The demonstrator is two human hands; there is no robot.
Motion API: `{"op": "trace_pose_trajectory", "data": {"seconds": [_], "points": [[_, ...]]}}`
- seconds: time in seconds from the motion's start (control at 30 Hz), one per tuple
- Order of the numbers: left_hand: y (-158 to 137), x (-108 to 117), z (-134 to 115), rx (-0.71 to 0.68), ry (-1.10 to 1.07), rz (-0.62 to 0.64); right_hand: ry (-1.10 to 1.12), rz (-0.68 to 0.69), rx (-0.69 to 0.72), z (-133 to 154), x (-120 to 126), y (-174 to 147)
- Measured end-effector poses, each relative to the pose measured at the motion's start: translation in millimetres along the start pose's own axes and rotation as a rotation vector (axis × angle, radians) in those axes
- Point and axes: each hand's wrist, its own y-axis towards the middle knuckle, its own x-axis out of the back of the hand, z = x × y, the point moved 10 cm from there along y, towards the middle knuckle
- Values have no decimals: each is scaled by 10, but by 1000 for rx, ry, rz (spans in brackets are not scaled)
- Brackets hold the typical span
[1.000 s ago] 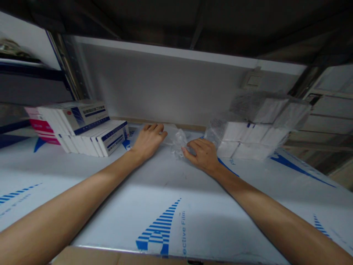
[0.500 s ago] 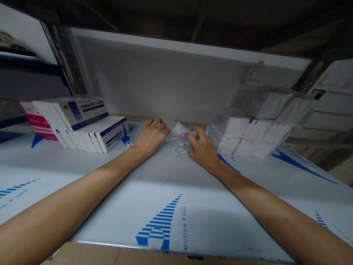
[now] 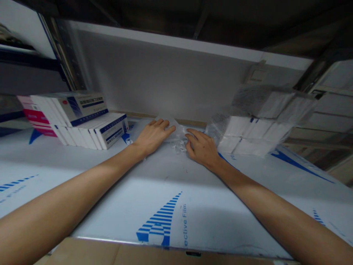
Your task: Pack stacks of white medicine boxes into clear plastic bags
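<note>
A crumpled clear plastic bag (image 3: 179, 144) lies at the back of the film-covered shelf (image 3: 118, 206), between my hands. My left hand (image 3: 154, 136) rests palm down on its left part, with the fingers stretched out and a little apart. At its right edge is my right hand (image 3: 203, 148), fingers loosely bent and apart, the fingertips touching the plastic. Left of my left hand stand white medicine boxes (image 3: 111, 133) with blue print, in two stacked rows. To the right of my right hand sits a plastic-wrapped bundle of white boxes (image 3: 249, 135).
Pink boxes (image 3: 38, 116) stand at the far left end of the white ones. Behind is a white wall (image 3: 165, 73) with a switch plate (image 3: 257, 75). A dark upper shelf (image 3: 154, 18) hangs overhead. Brown cardboard (image 3: 91, 254) shows below the front edge.
My left hand has moved slightly right over the bag, its fingers flatter. The fingers of my right hand have straightened and lowered onto the plastic, which is flatter now.
</note>
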Motion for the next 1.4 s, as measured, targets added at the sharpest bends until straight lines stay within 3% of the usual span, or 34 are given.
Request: {"op": "trace_pose_trajectory", "data": {"seconds": [0.4,0.67,0.93,1.07,1.27,1.4], "points": [[3,-21,-9,-7,23,-69,-79,27,-90,-106,25,5],[-24,-28,145,154,-5,-74,-219,70,52,39,19,21],[-30,-34,141,145,-37,-17,-150,44,77,21,23,21],[-16,34,82,110,-15,-40,-191,91,32,-2,13,26],[-17,60,58,79,-3,-32,-247,287,-56,-57,-121,8],[-41,59,97,118,2,-41,-277,275,-115,-130,-127,5]]}}
